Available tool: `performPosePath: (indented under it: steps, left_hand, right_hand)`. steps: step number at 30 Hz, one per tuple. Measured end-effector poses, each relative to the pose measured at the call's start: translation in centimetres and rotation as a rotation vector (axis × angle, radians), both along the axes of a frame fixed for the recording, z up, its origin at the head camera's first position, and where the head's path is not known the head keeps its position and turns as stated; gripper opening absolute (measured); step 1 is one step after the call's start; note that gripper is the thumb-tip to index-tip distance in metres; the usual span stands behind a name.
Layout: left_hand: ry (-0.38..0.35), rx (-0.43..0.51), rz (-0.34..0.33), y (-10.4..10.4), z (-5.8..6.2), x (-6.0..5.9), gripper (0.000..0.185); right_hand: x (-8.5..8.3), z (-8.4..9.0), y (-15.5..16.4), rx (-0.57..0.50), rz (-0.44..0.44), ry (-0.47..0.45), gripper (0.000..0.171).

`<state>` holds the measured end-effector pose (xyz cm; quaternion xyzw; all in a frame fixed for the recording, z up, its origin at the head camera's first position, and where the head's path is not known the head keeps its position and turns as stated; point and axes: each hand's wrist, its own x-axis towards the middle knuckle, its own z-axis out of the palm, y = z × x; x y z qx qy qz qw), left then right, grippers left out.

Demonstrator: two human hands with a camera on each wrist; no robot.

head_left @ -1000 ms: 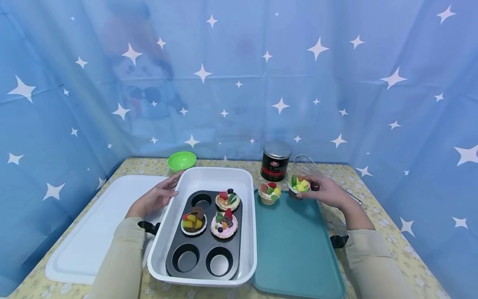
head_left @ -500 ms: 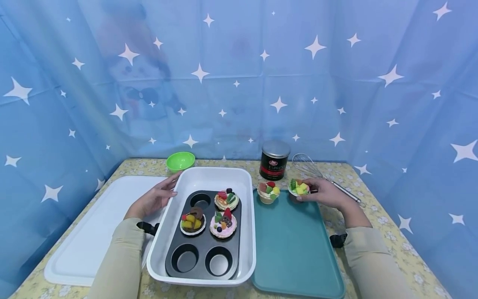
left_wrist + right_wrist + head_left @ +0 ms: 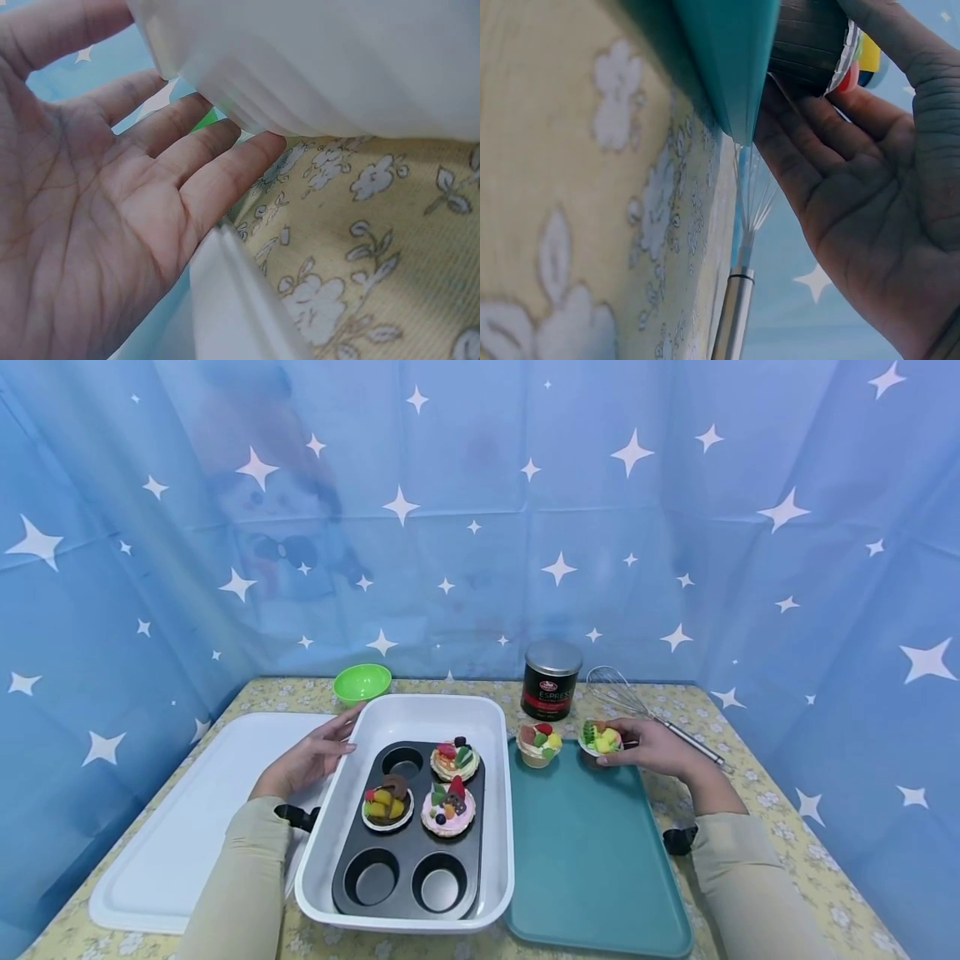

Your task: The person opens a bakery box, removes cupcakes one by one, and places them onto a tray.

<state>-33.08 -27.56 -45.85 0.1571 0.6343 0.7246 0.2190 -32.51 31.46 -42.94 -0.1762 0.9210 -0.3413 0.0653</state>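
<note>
Head view | right hand (image 3: 660, 750) fingers curled around a fruit-topped cupcake (image 3: 602, 740) at the teal tray's (image 3: 592, 860) 1 o'clock corner | left hand (image 3: 309, 758) open, fingers flat against the white baking dish (image 3: 405, 714) | advice: seat the cupcake flat before letting go.

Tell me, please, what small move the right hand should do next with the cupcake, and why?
Probably let go: the cupcake seems to sit on the teal tray's far corner, while the right hand holds it.
</note>
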Motion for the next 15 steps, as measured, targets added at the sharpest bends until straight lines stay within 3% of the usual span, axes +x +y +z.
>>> performPosePath:
  steps: [15]
  left_hand:
    - [-0.009,-0.023,0.02,0.07,0.17,0.12,0.084]
  right_hand:
    - [-0.02,0.23,0.17,-0.027,0.068,-0.012,0.067]
